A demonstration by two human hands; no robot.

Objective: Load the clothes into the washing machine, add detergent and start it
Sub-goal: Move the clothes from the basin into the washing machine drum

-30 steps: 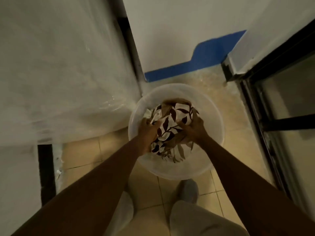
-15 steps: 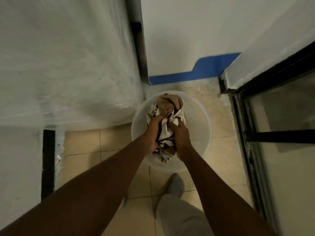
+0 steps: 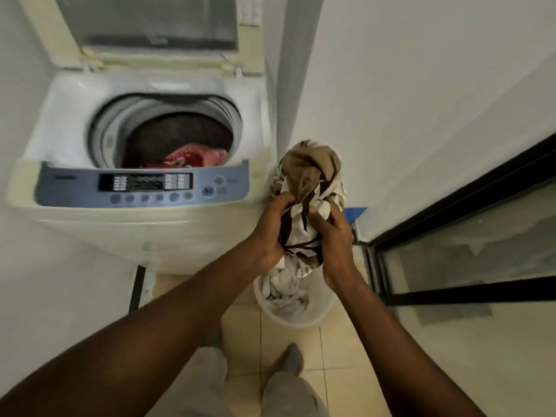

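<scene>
A white top-loading washing machine (image 3: 144,230) stands at the left with its lid (image 3: 150,25) up. A red garment (image 3: 195,158) lies in its drum. Both hands hold a bundled white cloth with a brown leaf print (image 3: 310,188) in the air, to the right of the machine's front corner. My left hand (image 3: 270,227) grips its left side and my right hand (image 3: 334,236) grips its right side. Below them a white plastic basin (image 3: 294,317) stands on the floor with pale clothes inside. No detergent is in view.
The blue control panel (image 3: 141,185) runs along the machine's front edge. A black-framed glass door (image 3: 469,260) lines the right side. A white wall (image 3: 421,85) rises behind the bundle. The floor is beige tile (image 3: 340,356), and my feet stand near the basin.
Both hands have lifted the leaf-print bundle up out of the basin to the height of the machine's top. The view has tilted up, so the open machine now shows.
</scene>
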